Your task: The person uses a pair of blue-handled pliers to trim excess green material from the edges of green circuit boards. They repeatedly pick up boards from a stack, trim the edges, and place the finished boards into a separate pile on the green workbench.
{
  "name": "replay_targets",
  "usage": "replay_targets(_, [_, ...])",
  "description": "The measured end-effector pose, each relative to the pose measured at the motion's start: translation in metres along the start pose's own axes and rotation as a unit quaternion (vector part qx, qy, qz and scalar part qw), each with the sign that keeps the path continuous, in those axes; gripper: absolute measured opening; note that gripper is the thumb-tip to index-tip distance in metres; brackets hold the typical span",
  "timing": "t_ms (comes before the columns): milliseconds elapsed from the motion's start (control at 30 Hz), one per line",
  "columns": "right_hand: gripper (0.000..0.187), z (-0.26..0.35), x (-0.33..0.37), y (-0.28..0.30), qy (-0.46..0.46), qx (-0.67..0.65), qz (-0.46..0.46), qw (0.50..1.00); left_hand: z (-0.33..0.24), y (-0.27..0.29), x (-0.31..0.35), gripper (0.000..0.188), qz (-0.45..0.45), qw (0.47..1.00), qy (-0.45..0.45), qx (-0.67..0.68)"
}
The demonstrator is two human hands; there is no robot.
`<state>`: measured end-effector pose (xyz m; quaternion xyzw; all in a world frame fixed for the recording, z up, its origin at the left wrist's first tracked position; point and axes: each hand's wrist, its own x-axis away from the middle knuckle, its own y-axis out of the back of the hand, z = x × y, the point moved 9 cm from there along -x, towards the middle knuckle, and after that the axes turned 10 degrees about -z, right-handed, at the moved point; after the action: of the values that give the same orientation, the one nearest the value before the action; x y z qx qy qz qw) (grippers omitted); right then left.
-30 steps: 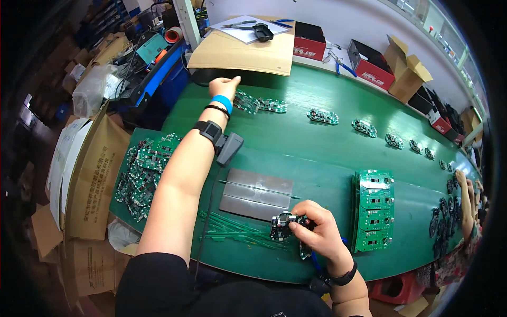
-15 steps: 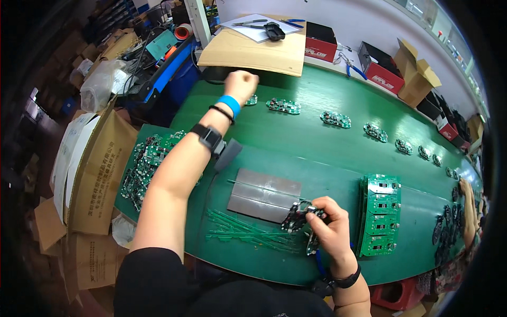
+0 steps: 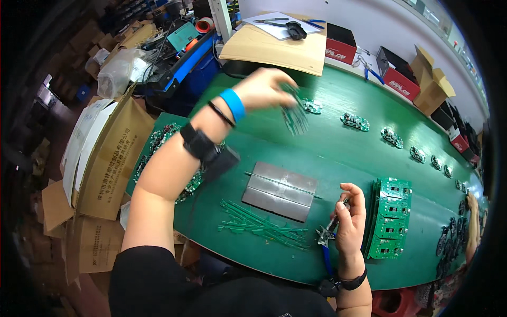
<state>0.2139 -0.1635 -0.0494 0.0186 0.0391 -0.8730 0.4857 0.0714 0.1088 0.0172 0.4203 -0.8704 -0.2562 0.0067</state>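
Observation:
My left hand (image 3: 269, 91) reaches over the far part of the green table, its fingers closed on a green circuit board (image 3: 296, 113) smeared by motion. Beyond it lies a row of populated boards, the closest one (image 3: 312, 106) just to its right. Near the front edge, my right hand (image 3: 350, 222) is curled around blue-handled pliers (image 3: 327, 259), their metal jaws pointing up and left. Something narrow and dark shows at its fingertips; I cannot make out what. Left of it are a grey metal plate (image 3: 280, 203) and a pile of thin green strips (image 3: 259, 224).
A stack of green board panels (image 3: 390, 219) stands right of my right hand. A heap of boards (image 3: 163, 138) lies under my left forearm. Cardboard (image 3: 280, 47) with tools covers the back; boxes (image 3: 401, 79) line the wall. Another person's arm (image 3: 472, 227) is at the far right.
My left hand has swung right and now carries a blurred board. The board at my right hand's fingers is no longer plainly visible, and the pliers show more. The view has shifted left.

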Motion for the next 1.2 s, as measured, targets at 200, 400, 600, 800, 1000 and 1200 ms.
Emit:
replay_targets(200, [0.034,-0.008,0.007,-0.014,-0.025,0.015,0.044,0.999,0.21,0.168,0.003,0.03,-0.425,0.86,0.281,-0.032])
replay_targets(400, [0.031,-0.011,0.005,-0.019,-0.035,0.001,0.056,0.998,0.339,0.226,0.01,0.047,-0.461,0.828,0.291,-0.129])
replay_targets(600, [0.028,-0.01,0.007,-0.021,-0.041,0.004,0.066,0.997,0.312,0.182,0.018,0.055,-0.439,0.799,0.409,0.041])
replay_targets(800, [0.021,-0.015,0.004,-0.017,-0.048,0.008,0.048,0.998,0.13,0.105,-0.02,0.041,-0.157,0.944,0.136,-0.257])
replay_targets(1000, [0.021,-0.006,0.009,-0.018,0.025,-0.051,0.038,0.998,-0.034,-0.128,0.114,0.06,0.204,0.978,0.013,0.037])
replay_targets(1200, [0.049,0.026,0.027,-0.044,0.21,0.135,0.075,0.966,-0.043,-0.108,0.176,0.042,-0.007,0.989,-0.101,0.104])
